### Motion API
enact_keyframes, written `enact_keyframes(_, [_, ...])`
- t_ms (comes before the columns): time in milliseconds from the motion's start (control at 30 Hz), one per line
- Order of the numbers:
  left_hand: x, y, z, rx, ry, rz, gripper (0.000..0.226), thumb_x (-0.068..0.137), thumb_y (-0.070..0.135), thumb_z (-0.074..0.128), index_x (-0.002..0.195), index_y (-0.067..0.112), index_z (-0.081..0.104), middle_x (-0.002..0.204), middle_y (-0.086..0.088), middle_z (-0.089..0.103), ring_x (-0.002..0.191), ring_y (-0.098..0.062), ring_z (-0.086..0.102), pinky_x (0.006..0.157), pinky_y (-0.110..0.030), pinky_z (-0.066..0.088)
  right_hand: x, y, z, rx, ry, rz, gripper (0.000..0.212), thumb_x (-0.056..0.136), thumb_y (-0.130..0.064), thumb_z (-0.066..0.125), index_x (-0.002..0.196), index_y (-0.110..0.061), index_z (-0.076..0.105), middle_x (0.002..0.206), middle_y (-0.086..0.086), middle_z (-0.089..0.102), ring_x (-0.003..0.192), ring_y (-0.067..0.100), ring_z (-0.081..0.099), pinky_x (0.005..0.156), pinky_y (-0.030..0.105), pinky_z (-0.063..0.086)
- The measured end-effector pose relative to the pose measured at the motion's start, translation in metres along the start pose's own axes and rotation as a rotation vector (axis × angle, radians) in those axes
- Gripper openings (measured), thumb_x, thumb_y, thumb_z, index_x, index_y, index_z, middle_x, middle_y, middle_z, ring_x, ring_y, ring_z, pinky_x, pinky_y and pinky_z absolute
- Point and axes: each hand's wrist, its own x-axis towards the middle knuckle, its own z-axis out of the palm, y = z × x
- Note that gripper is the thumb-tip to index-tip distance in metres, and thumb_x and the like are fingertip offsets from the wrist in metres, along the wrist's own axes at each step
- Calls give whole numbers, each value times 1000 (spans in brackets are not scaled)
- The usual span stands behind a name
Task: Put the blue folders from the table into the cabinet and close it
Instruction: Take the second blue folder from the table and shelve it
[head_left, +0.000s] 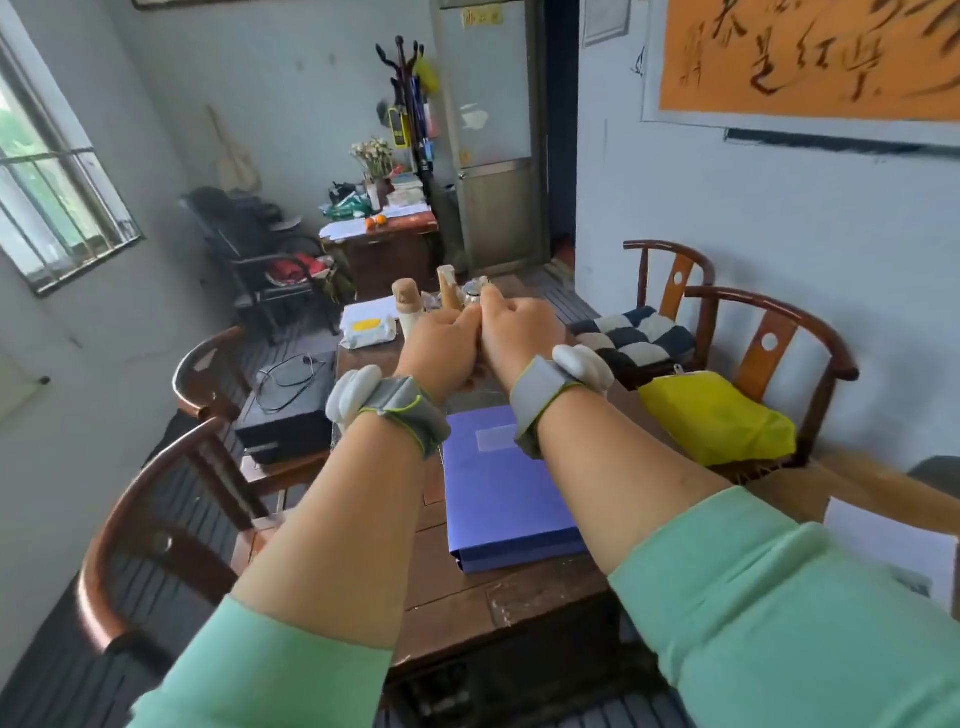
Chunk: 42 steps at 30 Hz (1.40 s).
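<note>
Both of my hands are raised in front of me, curled into loose fists and pressed knuckle to knuckle, left hand (441, 338) against right hand (519, 325), holding nothing that I can see. Under my wrists, nearer to me than my fists, lies the flat blue plastic folder (498, 499), or perhaps a small stack, on the dark wooden table (519, 597); I cannot tell how many there are. It is untouched, so the carrying has not begun.

Just past my fingers stand a tan capped bottle (406, 306) and some small glassware, which I could knock over if I swing my arms down carelessly. A smooth folder could slide from my grip if I lift it by one edge, and several together might fan apart. To my left, a black box with a loose cable (291, 400) sits on a chair, an easy snag. I see a tall grey metal cabinet (488, 130) far ahead, but whether it is the right one I cannot say; round-backed wooden chairs (156, 519) crowd the way.
</note>
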Motion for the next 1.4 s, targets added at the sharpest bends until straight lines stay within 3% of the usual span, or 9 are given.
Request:
enact_keyframes(100, [34,-37,27,76,-28,-56,42,93,37,46,57,20,57,57,-1,59,58,-23,56,57,-29,46,32,41,14,-66,-3,55,49,93,-42,36,99,-8,71,103,14,69,82,29,51,68,28,32])
enact_keyframes(200, [72,-79,44,197,1,-108,44,94,39,44,58,15,55,69,-9,58,71,-26,53,70,-36,48,70,79,32,-86,-2,101,50,93,-44,35,102,-7,67,107,14,68,93,32,58,70,30,34])
enact_keyframes(367, [117,-160,61,454,26,-260,55,96,47,38,59,8,49,61,-8,52,73,-32,52,57,-30,38,125,148,69,-123,23,184,51,90,-47,40,118,-7,54,118,14,62,104,36,58,78,39,43])
enact_keyframes(433, [129,-191,68,464,32,-355,62,92,54,39,91,-2,65,94,-23,67,97,-41,62,82,-39,50,136,173,82,-190,18,219,54,88,-50,42,122,-9,49,123,12,58,109,36,56,83,43,44])
enact_keyframes(500, [136,-220,76,473,33,-459,74,88,61,41,126,0,55,127,-26,59,119,-42,56,103,-47,45,146,201,96,-247,-1,272,58,87,-52,44,125,-9,47,127,13,55,115,36,52,88,45,43])
enact_keyframes(800, [159,-294,98,438,-1,-634,90,87,61,51,146,-5,29,150,-20,41,137,-35,42,114,-38,32,170,280,137,-465,-154,425,71,85,-61,42,133,-9,36,135,16,46,121,37,45,102,51,37])
enact_keyframes(900, [165,-306,99,460,-63,-652,88,89,62,46,145,-6,35,152,-18,41,140,-33,39,113,-34,29,172,288,149,-484,-194,476,82,85,-61,43,142,-6,25,139,17,40,125,38,41,105,53,34])
enact_keyframes(1133, [176,-297,93,435,-60,-623,85,88,61,48,141,-7,42,146,-18,49,133,-34,47,107,-33,35,183,271,148,-472,-103,485,75,82,-58,52,130,-3,37,133,18,46,120,40,46,102,53,38])
enact_keyframes(1400, [181,-220,32,339,237,-459,71,85,40,66,136,-2,40,138,-20,54,125,-38,54,104,-39,43,188,171,138,-371,-21,315,66,80,-55,53,124,-8,40,128,14,50,115,37,49,98,52,41])
